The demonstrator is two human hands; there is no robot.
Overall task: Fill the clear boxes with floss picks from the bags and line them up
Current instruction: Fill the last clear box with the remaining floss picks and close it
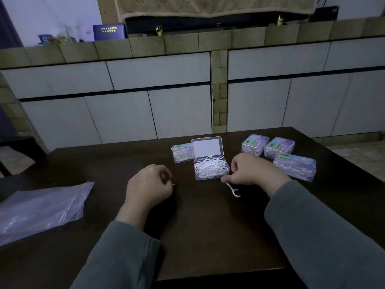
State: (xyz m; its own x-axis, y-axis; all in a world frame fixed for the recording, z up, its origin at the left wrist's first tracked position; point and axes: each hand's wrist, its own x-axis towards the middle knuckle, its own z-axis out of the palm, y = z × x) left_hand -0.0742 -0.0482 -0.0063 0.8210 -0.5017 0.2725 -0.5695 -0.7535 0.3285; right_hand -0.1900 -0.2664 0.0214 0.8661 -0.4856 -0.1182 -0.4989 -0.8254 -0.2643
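An open clear box full of white floss picks stands mid-table, its lid up. My right hand is just right of it and pinches the handle tip of one white floss pick that lies on the dark table. My left hand rests to the left of the box, fingers curled, with a thin white tip showing at its fingertips. A closed filled box sits behind the open one on the left. Three closed filled boxes are grouped at the right. Empty plastic bags lie at far left.
The dark table ends close to me and at the right, where a tiled floor shows. White cabinet fronts and a tiled ledge stand behind the table.
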